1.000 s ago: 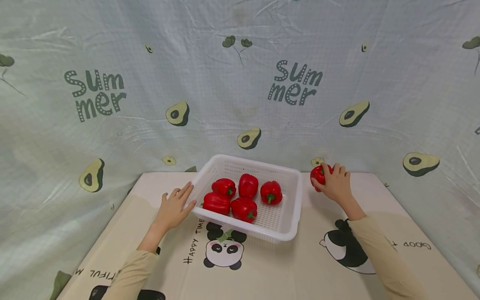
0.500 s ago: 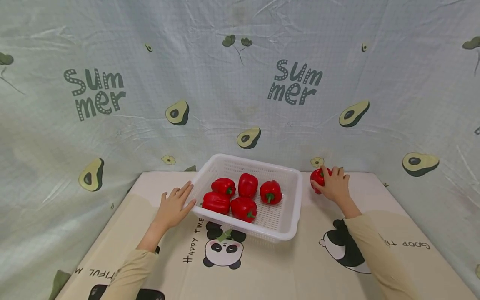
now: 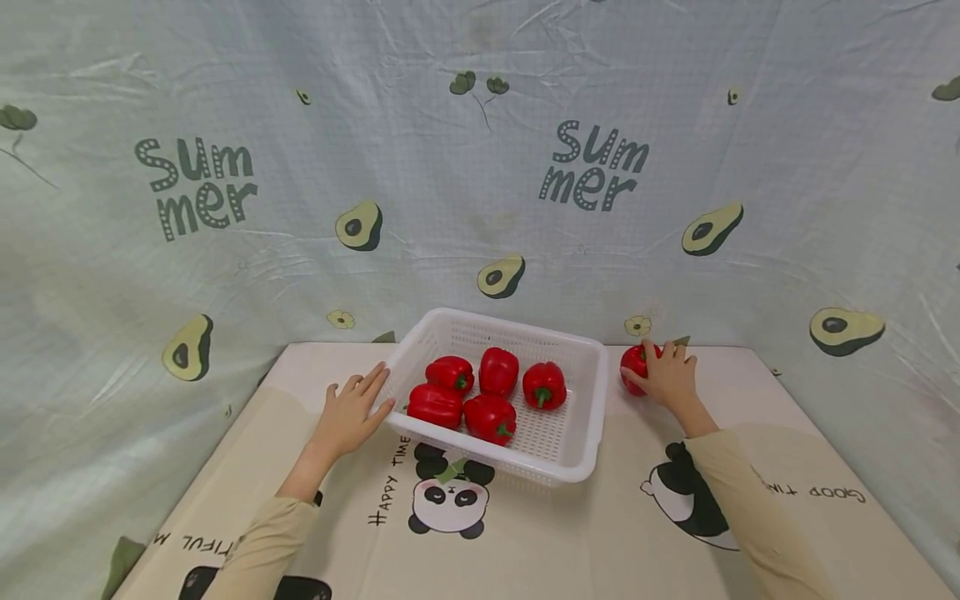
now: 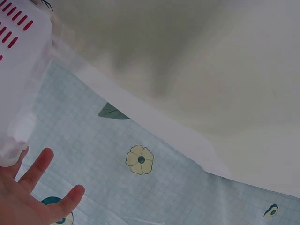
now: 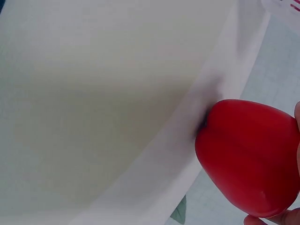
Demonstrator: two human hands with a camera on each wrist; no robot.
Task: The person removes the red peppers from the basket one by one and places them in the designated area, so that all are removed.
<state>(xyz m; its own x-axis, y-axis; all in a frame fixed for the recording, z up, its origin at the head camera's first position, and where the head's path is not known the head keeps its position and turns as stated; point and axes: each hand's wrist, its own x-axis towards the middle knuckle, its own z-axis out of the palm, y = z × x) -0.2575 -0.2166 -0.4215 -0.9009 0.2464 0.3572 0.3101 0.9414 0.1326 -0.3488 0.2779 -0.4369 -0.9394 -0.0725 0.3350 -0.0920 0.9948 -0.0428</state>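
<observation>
Red pepper (image 3: 633, 367) shows right of centre in the head view. Nearer, the left hand (image 3: 347, 418) spreads wide at the left rim of the white basket (image 3: 597, 400), perhaps steadying it; beyond, the right hand (image 3: 672, 379) grips the pepper, likely against rolling. The left wrist view, at upper left, shows red through outer slots (image 4: 22, 20) that the head view does not.

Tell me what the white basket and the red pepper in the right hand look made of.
White basket: most likely molded plastic, smooth with a soft sheen; regular slots pierce its wall.

Red pepper: smooth, glossy and evenly red, with soft highlights; real skin or a plastic imitation, the look leaves open.
</observation>
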